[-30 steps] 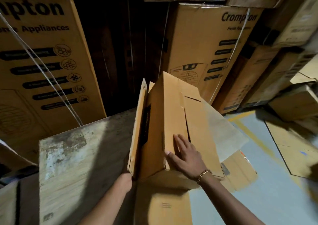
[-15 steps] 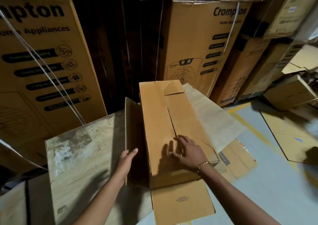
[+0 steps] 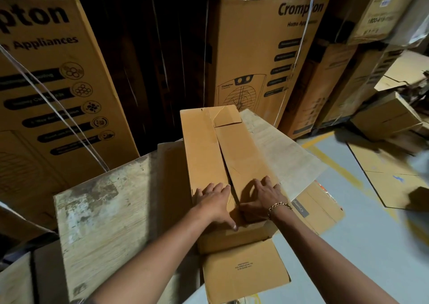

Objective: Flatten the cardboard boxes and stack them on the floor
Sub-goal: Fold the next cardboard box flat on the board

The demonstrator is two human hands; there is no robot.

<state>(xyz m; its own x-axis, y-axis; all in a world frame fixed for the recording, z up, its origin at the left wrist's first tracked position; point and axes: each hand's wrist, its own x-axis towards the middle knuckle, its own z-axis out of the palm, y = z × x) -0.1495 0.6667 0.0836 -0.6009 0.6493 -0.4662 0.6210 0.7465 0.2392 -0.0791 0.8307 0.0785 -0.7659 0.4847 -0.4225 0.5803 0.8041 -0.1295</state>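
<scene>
A long brown cardboard box point(image 3: 204, 145) lies on a worn wooden table point(image 3: 104, 210), its two top flaps meeting in a seam down the middle. My left hand point(image 3: 214, 201) lies flat on the left flap at the near end, thumb by the seam. On the right flap, my right hand point(image 3: 262, 196), with a gold bracelet, presses with arched, spread fingers. An open end flap point(image 3: 243, 273) hangs toward me. Flattened cardboard point(image 3: 394, 180) lies on the grey floor at right.
Tall printed appliance cartons point(image 3: 255, 55) stand stacked close behind the table, another point(image 3: 46, 83) at left. A pale board point(image 3: 278, 150) lies under the box's right side. A flat carton point(image 3: 322, 208) sits below the table edge. A small closed box point(image 3: 387, 117) rests at far right.
The box has gone from standing on edge to lying flat with its flaps closed. My left hand moved from the box's left side onto the top, beside my right hand.
</scene>
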